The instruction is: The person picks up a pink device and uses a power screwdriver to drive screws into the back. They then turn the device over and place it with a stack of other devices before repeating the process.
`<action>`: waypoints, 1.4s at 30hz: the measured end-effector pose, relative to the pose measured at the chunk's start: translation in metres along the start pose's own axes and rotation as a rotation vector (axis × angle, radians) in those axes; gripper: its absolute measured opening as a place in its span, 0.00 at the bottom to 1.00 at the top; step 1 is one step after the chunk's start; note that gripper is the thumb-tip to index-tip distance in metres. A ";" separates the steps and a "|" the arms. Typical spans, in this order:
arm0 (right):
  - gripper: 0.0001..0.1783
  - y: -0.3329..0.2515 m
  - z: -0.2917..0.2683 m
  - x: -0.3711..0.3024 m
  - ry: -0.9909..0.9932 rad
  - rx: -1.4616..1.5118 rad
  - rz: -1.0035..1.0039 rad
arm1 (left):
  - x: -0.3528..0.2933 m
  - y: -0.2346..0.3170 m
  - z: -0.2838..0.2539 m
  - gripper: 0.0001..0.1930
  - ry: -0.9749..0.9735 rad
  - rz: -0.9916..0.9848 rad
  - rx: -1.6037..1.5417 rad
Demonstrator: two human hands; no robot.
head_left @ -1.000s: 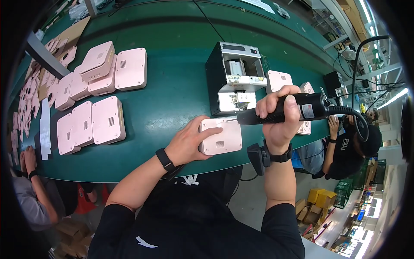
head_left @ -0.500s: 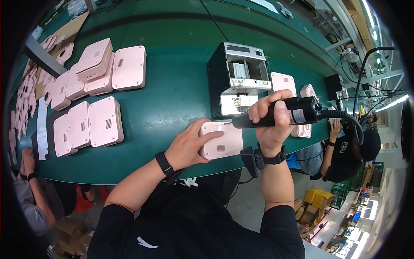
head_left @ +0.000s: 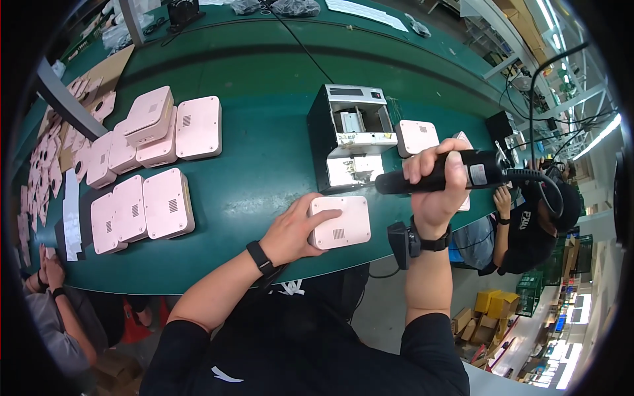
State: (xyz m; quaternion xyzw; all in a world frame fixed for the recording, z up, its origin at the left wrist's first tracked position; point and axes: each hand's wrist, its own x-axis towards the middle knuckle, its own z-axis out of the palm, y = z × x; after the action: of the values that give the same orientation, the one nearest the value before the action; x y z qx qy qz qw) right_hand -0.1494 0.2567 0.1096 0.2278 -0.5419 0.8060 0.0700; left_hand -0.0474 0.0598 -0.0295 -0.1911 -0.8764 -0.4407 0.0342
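Observation:
A pale pink square housing (head_left: 350, 224) with a small vent grille and corner screw holes lies on the green bench in front of me. My left hand (head_left: 297, 228) grips its left side, thumb across the top. In my right hand (head_left: 436, 185) is a black corded electric screwdriver (head_left: 472, 170), fingers wrapped round its body. The tool is held roughly level, its nose just right of the housing and past its far corner. I cannot make out the bit. Beyond the housing stands a black-and-silver screw feeder (head_left: 353, 135), which neither hand touches.
Several pink housings (head_left: 198, 129) are stacked and laid out at the left. Pink flat parts (head_left: 46, 155) heap on cardboard near a grey post (head_left: 69, 96). Another pink housing (head_left: 418, 137) sits right of the feeder. Co-workers are at both ends; the screwdriver's cord (head_left: 551, 188) trails right.
The screwdriver has moved right, from over the housing's far edge to beside it. My left hand still holds the housing. The view has shifted slightly.

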 end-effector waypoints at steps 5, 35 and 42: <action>0.10 0.016 -0.002 0.016 0.063 -0.137 -0.036 | 0.013 0.003 0.012 0.40 -0.027 -0.020 -0.036; 0.15 0.037 0.041 -0.023 -0.171 0.001 0.133 | 0.011 -0.005 0.021 0.39 0.042 -0.005 -0.075; 0.14 0.015 0.033 -0.011 -0.153 -0.011 0.089 | 0.014 -0.001 0.019 0.40 0.062 0.023 -0.033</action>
State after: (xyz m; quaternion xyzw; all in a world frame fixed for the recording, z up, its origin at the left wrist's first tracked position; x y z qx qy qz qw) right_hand -0.1358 0.2219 0.1022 0.2641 -0.5598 0.7854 -0.0064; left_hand -0.0587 0.0787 -0.0386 -0.1878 -0.8653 -0.4604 0.0632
